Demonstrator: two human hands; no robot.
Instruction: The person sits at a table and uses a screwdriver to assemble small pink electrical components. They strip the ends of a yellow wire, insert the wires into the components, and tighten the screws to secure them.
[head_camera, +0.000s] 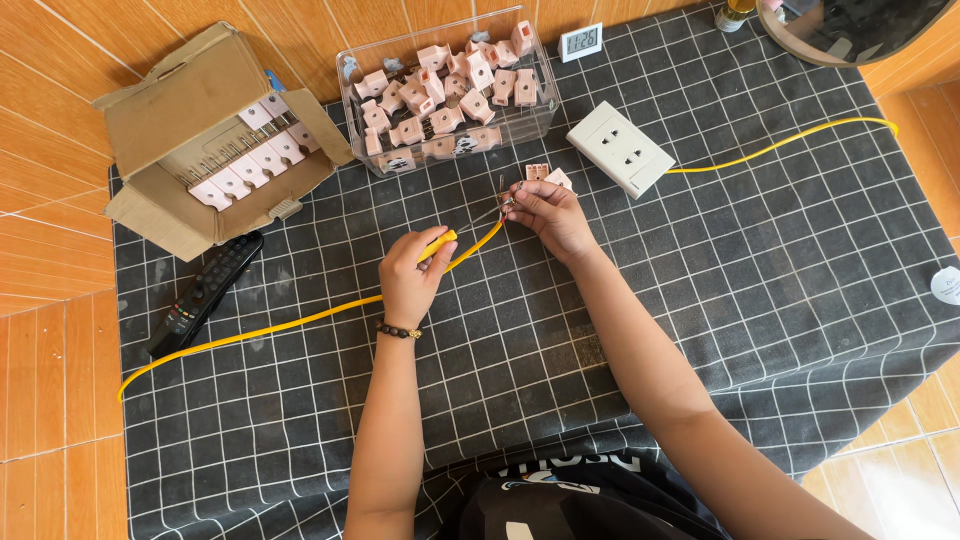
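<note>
A yellow cable (290, 322) runs across the dark checked cloth (780, 260). My left hand (412, 272) is closed around the cable near its stripped end. My right hand (548, 215) pinches the bare wire strands (503, 203) sticking out of that end. Two small pink plug parts (547, 175) lie on the cloth just beyond my right fingers.
A clear plastic bin (450, 95) of several pink plug parts stands at the back. A cardboard box (205, 140) with more parts sits back left, a black remote (205, 293) beside it. A white wall socket (620, 147) on another yellow cable, and a small clock (580, 41), lie back right.
</note>
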